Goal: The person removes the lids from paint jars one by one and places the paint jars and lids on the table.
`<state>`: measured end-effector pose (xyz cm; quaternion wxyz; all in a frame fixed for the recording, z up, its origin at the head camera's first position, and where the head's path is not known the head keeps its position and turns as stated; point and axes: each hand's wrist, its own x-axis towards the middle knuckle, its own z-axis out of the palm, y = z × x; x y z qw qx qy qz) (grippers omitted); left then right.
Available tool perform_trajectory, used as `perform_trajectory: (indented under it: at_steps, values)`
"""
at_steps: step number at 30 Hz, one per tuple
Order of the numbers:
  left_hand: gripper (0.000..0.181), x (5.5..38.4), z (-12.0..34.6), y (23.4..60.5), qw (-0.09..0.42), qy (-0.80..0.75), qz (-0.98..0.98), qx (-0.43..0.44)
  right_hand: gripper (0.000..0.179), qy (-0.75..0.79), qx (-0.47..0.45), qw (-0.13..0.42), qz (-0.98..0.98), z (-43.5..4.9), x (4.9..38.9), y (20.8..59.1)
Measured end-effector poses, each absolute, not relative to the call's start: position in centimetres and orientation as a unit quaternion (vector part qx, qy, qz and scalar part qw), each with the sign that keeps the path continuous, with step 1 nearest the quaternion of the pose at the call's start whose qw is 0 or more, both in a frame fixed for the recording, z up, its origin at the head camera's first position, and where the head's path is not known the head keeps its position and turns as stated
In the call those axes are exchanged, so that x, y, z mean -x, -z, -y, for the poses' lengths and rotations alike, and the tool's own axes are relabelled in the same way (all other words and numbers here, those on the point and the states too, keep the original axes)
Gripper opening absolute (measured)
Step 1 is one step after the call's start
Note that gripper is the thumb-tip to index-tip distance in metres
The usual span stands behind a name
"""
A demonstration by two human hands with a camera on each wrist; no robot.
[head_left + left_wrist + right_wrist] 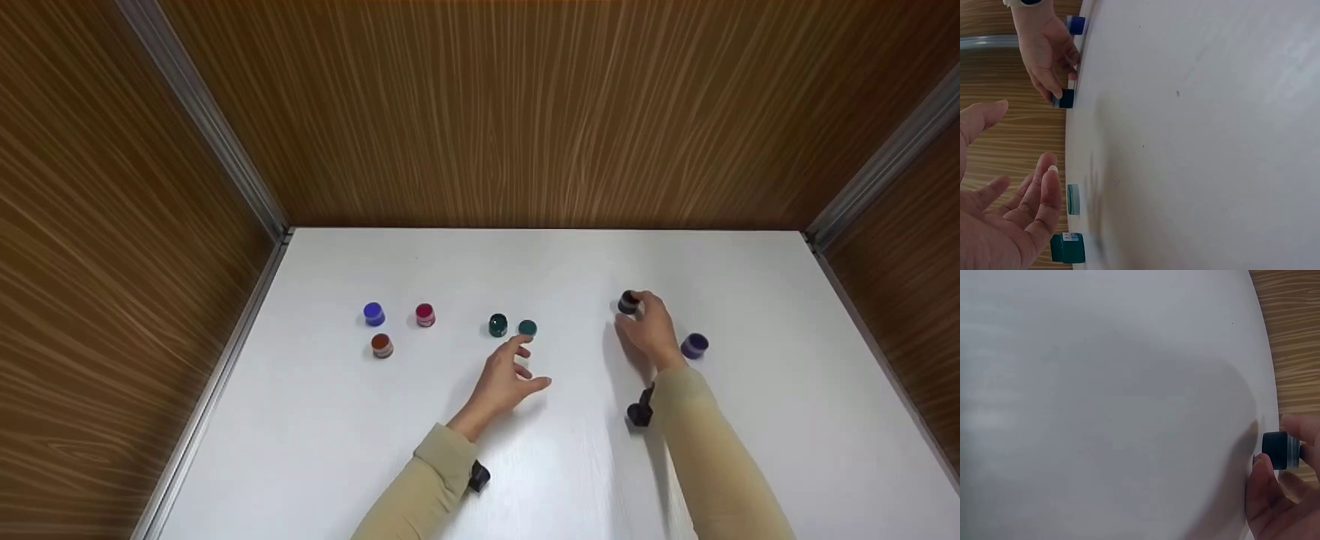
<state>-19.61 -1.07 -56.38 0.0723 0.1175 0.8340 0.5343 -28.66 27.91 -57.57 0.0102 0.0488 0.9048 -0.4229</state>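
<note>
My right hand (651,330) pinches a small dark paint jar (628,302) between thumb and fingers on the right of the white table. In the right wrist view, the same jar (1276,450) shows a dark body and a clear ribbed band. Nothing is in my left hand (504,380); its thumb and fingers are spread apart near the table's middle. Just beyond its index fingertip lies a flat teal lid (527,328). Left of that lid stands a green paint jar (498,325) with a glossy dark top, seen from the side (1068,248) in the left wrist view.
A blue jar (374,313), a red jar (425,314) and an orange-brown jar (382,345) stand on the left. A purple jar (695,345) is beside my right wrist. Wood-patterned panels (487,112) wall the white table (337,450) at back and sides.
</note>
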Motion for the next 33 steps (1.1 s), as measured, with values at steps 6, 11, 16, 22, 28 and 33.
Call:
perform_trajectory:
  at_steps: [6,11,16,22,28,33]
  values:
    - [0.066,19.4,1.1,56.4,0.073,-0.532,-0.835,-0.115,0.042,0.444,-0.053,-0.016,-0.894,-27.5,28.4,57.9]
    - [0.066,19.3,1.3,56.5,0.072,-0.535,-0.834,-0.112,0.031,0.46,-0.063,-0.041,-0.884,-27.1,28.0,58.1]
    - [0.065,19.1,1.6,56.6,0.073,-0.534,-0.835,-0.112,0.037,0.469,-0.068,-0.036,-0.88,-27.2,27.6,58.3]
    - [0.064,18.9,1.7,56.7,0.073,-0.534,-0.835,-0.113,0.047,0.481,-0.074,-0.002,-0.873,-27.3,27.0,58.0]
    - [0.064,18.7,1.8,56.5,0.078,-0.529,-0.837,-0.114,0.044,0.489,-0.072,0.015,-0.869,-27.1,26.0,57.4]
    - [0.064,18.5,1.9,56.5,0.077,-0.537,-0.832,-0.117,0.042,0.495,-0.063,0.016,-0.867,-26.4,24.8,56.6]
